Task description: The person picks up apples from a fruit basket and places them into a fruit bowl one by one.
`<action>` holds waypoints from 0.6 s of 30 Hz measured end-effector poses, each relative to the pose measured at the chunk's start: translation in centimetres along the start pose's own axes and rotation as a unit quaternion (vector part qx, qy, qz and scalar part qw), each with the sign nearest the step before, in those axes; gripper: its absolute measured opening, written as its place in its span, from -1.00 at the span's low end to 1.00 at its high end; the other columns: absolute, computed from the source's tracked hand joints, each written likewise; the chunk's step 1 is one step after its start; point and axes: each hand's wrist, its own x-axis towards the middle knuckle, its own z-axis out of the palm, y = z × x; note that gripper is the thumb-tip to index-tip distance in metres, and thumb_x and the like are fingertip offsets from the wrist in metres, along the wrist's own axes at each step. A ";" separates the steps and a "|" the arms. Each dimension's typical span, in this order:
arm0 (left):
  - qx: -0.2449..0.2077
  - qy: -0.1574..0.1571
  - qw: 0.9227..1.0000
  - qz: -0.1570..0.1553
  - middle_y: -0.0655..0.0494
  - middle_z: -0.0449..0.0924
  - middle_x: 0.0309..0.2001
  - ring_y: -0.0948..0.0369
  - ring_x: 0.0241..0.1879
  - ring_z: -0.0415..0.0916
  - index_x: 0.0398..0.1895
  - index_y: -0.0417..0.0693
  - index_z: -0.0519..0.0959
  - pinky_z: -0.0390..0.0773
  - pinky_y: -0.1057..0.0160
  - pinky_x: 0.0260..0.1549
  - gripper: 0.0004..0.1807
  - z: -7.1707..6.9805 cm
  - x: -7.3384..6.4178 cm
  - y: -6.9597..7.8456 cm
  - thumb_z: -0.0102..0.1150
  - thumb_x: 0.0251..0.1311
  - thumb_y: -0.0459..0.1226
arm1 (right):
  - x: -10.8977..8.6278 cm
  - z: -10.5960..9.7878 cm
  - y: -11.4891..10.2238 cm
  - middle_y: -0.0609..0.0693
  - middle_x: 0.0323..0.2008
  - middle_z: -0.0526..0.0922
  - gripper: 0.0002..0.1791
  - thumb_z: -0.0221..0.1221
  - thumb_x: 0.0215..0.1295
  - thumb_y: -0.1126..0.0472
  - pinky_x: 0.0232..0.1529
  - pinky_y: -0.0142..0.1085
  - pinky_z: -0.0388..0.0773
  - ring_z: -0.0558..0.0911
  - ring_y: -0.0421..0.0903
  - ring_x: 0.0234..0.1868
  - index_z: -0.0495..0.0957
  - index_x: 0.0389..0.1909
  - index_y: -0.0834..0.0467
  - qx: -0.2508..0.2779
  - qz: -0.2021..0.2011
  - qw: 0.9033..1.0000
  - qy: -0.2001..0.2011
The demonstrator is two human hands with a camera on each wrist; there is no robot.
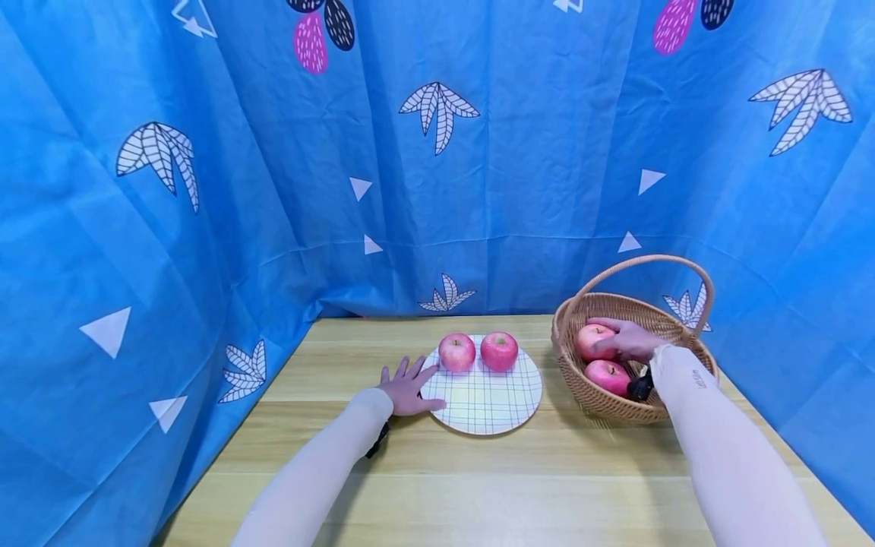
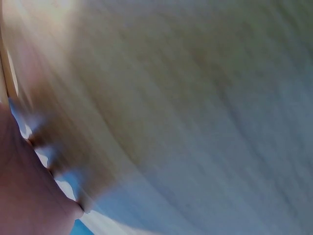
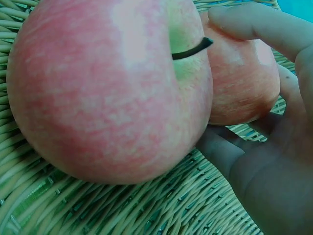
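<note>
Holding the upper apple [image 1: 586, 340] with the right hand [image 1: 632, 342], at centre right of the head view, inside the wicker basket [image 1: 581, 391]; in the right wrist view, gripping with one digit laid over the skin and another reaching underneath. Cannot tell from these angles how firm a squeeze. Best to seat thumb and fingers well round the widest part before any lift, pressing evenly (smooth, shiny skin, probably prone to slip). Mind the lower apple [image 1: 607, 377], just below in the head view and filling the left of the right wrist view: likely to roll if nudged. Left of centre in the head view, resting the left hand [image 1: 408, 389] by the left edge of the plate [image 1: 485, 406], fingers spread and nothing grasped; handy for steadying, but better to press lightly, so as not to tip the rim. Near the top of that plate, the left apple [image 1: 456, 352] and the right apple [image 1: 499, 352], just beside each other; worth leaving undisturbed. Above the basket, the arched handle [image 1: 656, 258]: in any lift, steer clear of it. Underneath, the wooden table [image 1: 478, 486]; across the upper frame, the blue curtain [image 1: 437, 197].
</note>
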 end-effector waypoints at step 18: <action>0.003 0.002 1.000 0.005 0.14 -0.31 0.67 -0.12 0.62 -0.44 0.62 0.51 -0.11 -0.40 -0.45 0.41 0.16 -0.3 -0.5 0.3 -0.29 -0.08 0.70 | -1.6 -1.5 -0.3 0.32 0.16 0.41 -0.04 0.24 0.27 0.33 0.03 -0.15 0.65 0.62 -0.10 -0.05 -0.08 0.59 0.26 0.067 -0.008 0.998 -0.010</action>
